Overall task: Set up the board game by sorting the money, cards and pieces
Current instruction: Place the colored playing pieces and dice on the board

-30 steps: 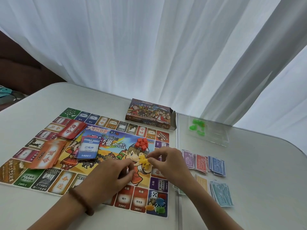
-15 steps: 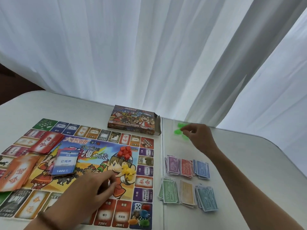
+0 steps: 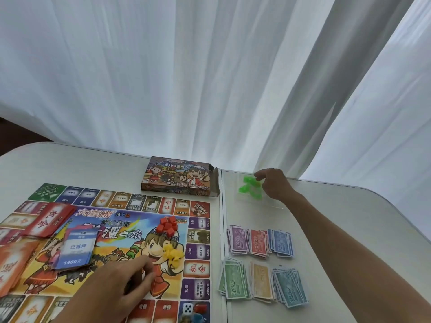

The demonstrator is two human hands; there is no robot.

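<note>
As left hand [image 3: 121, 284] rests curled, right hand [image 3: 274, 184] touches green pieces [image 3: 248, 188]

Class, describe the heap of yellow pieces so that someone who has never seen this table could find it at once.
Start at the colourful game board on the white table. On its central picture, close to the right-hand column of squares, lie two small heaps of pieces. The yellow pieces are the heap nearer the person; the red pieces lie farther away.
</note>
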